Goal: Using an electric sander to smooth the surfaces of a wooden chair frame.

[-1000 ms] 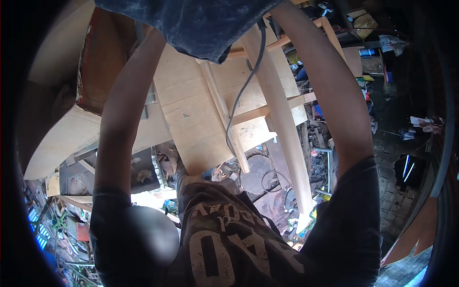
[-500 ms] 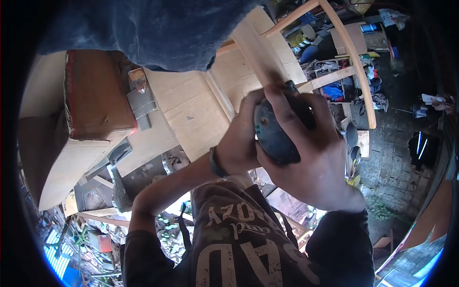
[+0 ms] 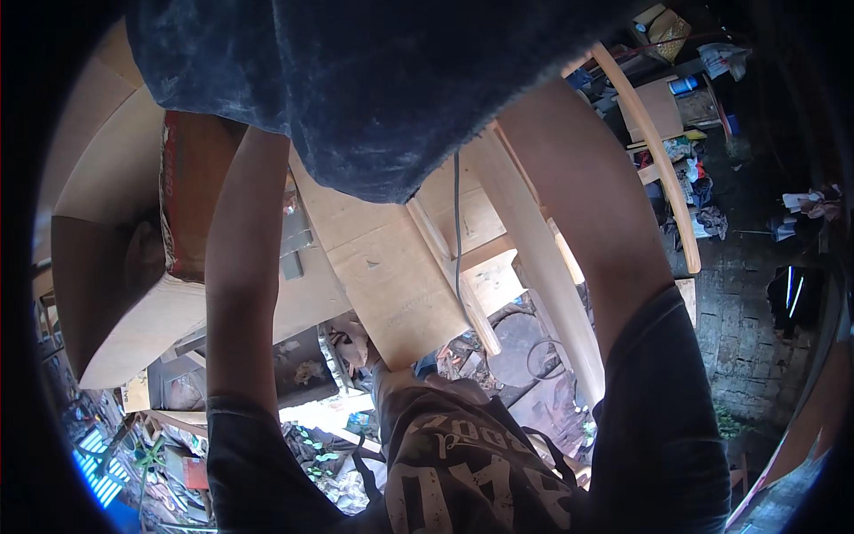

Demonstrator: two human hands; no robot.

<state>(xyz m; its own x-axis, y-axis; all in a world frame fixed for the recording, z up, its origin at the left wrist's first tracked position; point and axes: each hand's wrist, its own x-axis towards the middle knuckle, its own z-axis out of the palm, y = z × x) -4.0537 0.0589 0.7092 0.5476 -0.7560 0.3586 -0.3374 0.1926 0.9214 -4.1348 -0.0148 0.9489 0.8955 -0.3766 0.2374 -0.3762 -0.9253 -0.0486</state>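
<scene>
Both my forearms reach up and away from me, and a dark blue cloth (image 3: 374,98) hanging across the top hides both my hands. What they hold or touch cannot be seen. My left forearm (image 3: 245,267) crosses in front of a brown cardboard box (image 3: 189,214). Beside my right forearm (image 3: 592,187) runs a long pale wooden board (image 3: 538,267). Left of the board, a thin dark cord (image 3: 457,236) hangs down past a narrow wooden strip (image 3: 476,311).
A flat cardboard sheet (image 3: 378,267) lies between my arms. To the right, a curved wooden frame piece (image 3: 663,151) stands out over cluttered goods. Scraps and debris (image 3: 463,356) cover the ground below, with a paved floor (image 3: 738,329) at the far right.
Both hands, earlier wrapped round a dark rounded hand tool over the wood, have gone up behind the cloth. The tool is out of sight. The cloth covers more, and a cord shows.
</scene>
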